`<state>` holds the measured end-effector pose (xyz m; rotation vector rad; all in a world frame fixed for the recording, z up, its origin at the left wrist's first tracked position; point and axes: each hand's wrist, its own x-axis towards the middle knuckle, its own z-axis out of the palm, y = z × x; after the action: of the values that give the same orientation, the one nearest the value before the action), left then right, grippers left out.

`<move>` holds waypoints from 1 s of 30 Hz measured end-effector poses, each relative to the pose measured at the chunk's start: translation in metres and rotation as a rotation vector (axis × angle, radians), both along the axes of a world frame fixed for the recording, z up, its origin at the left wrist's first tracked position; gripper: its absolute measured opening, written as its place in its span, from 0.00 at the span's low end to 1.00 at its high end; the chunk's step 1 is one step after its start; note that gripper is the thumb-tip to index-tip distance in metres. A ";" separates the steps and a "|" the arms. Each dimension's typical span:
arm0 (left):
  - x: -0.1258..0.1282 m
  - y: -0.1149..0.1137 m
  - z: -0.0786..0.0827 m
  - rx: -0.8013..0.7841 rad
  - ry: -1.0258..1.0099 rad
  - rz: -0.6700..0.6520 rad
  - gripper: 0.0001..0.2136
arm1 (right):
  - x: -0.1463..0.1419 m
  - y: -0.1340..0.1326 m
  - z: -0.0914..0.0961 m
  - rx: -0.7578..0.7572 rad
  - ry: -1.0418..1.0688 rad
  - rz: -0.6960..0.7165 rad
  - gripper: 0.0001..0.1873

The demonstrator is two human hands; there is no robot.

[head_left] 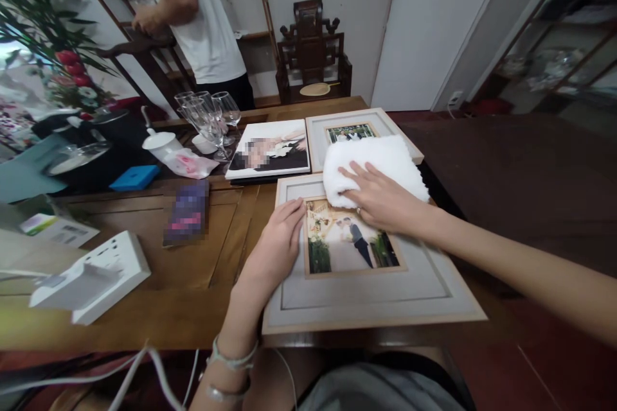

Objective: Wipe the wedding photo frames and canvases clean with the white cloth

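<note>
A light wooden picture frame [380, 295] with a wide pale mat and a photo of a couple lies flat at the table's front edge. My right hand [373, 192] presses a folded, fluffy white cloth [385, 164] onto the frame's upper right part, fingers spread over the cloth. At the left edge of the same frame rests my left hand [279, 237], its fingers stretched out over the border. Behind it lies a second picture frame [395, 125], partly hidden by the cloth. A white-edged photo panel [270, 148] lies to its left.
Several wine glasses [209, 115] and a white cup [161, 143] stand behind on the left. A blue box [135, 177], a dark purple packet [187, 212] and a white power strip [110, 276] lie left. Another person [202, 26] stands beyond the table near a carved chair [311, 51].
</note>
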<state>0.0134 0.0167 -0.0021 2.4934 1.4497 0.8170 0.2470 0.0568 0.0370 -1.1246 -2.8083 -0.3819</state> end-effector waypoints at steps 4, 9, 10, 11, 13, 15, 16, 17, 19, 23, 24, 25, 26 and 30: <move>0.001 -0.001 -0.003 -0.007 -0.019 0.037 0.17 | -0.006 -0.038 0.005 -0.079 -0.062 0.085 0.21; 0.001 -0.003 -0.004 -0.034 -0.018 0.057 0.18 | -0.003 -0.118 0.023 -0.133 0.094 0.267 0.10; 0.001 -0.003 -0.004 -0.039 -0.016 0.058 0.18 | -0.003 -0.129 0.026 -0.137 0.122 0.284 0.08; 0.001 -0.003 -0.004 -0.043 -0.012 0.056 0.18 | -0.004 -0.136 0.027 -0.136 0.148 0.297 0.07; 0.001 -0.003 -0.004 -0.039 -0.007 0.047 0.18 | -0.006 -0.138 0.026 -0.137 0.187 0.295 0.08; 0.000 -0.002 -0.005 -0.019 -0.006 0.035 0.18 | -0.011 -0.124 0.020 -0.163 0.188 0.263 0.09; 0.000 -0.002 -0.005 -0.005 -0.008 0.031 0.17 | -0.013 -0.113 0.017 -0.176 0.175 0.226 0.11; 0.000 -0.001 -0.005 0.006 -0.010 0.027 0.17 | -0.016 -0.100 0.013 -0.184 0.156 0.171 0.14; 0.000 -0.001 -0.003 0.009 -0.014 0.018 0.17 | -0.022 -0.072 0.008 -0.178 0.104 0.053 0.18; 0.000 -0.001 0.001 -0.024 -0.017 -0.018 0.17 | -0.037 -0.030 0.006 -0.158 0.019 -0.034 0.22; -0.001 -0.001 0.001 -0.024 -0.020 -0.027 0.17 | -0.041 -0.026 0.006 -0.164 0.000 -0.030 0.22; -0.001 -0.001 0.001 -0.016 -0.027 -0.033 0.17 | -0.045 -0.025 0.006 -0.170 -0.017 -0.020 0.22; -0.002 0.000 0.000 -0.005 -0.035 -0.034 0.17 | -0.049 -0.028 0.007 -0.174 -0.030 -0.005 0.22; -0.002 0.000 -0.003 0.023 -0.075 0.001 0.17 | -0.062 -0.068 0.017 -0.254 -0.070 0.114 0.16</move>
<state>0.0114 0.0167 -0.0047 2.4504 1.4257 0.9219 0.1845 -0.0109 0.0537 -1.0022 -3.0314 -0.0557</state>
